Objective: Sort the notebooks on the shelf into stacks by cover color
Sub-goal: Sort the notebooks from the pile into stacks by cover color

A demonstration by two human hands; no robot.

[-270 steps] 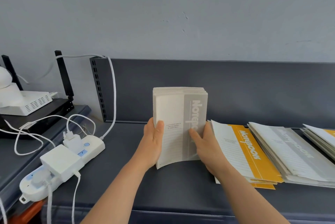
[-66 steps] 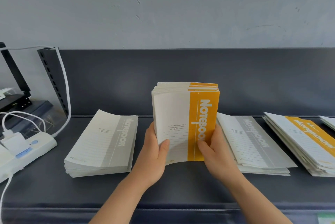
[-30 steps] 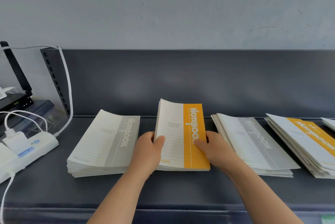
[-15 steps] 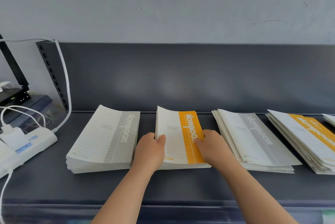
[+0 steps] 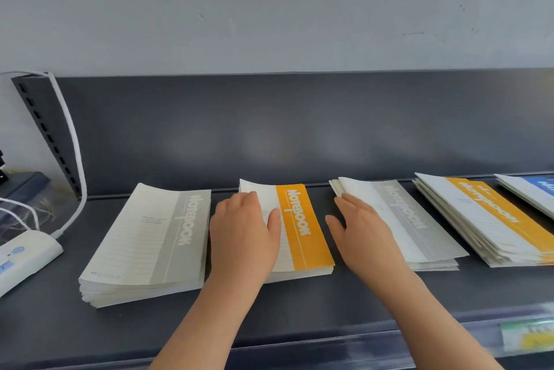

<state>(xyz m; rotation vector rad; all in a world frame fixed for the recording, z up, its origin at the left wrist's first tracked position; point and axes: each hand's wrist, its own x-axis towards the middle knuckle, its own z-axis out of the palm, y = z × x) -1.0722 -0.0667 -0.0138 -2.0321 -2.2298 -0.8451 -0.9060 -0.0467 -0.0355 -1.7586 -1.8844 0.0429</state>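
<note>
The left hand (image 5: 242, 237) lies flat on the white part of the orange stack (image 5: 304, 228) in the middle of the shelf (image 5: 299, 303), fingers straight and holding nothing. The right hand (image 5: 364, 234) is spread open at the left edge of the loose grey pile (image 5: 401, 219) just to the right. Whether it touches the top cover I cannot tell, but it grips nothing. The step in hand looks like taking up this pile, which by colour belongs with the squared grey stack (image 5: 150, 243) at the left end of the row

The pile is fanned, with its far left corners splayed. It is best gathered from both sides, squared before lifting and gripped through its full thickness, so the lower notebooks do not slide out. It should then be carried over the orange stack and set edge to edge on the grey one

The orange stack stands between the two grey ones, and the left hand on it has to come off first. Further right lie a second orange stack (image 5: 491, 219), also fanned, and a blue notebook (image 5: 536, 190) at the frame edge. A power strip (image 5: 24, 252) with a white cable (image 5: 72, 136) sits near the grey stack on its left but apart from it
</note>
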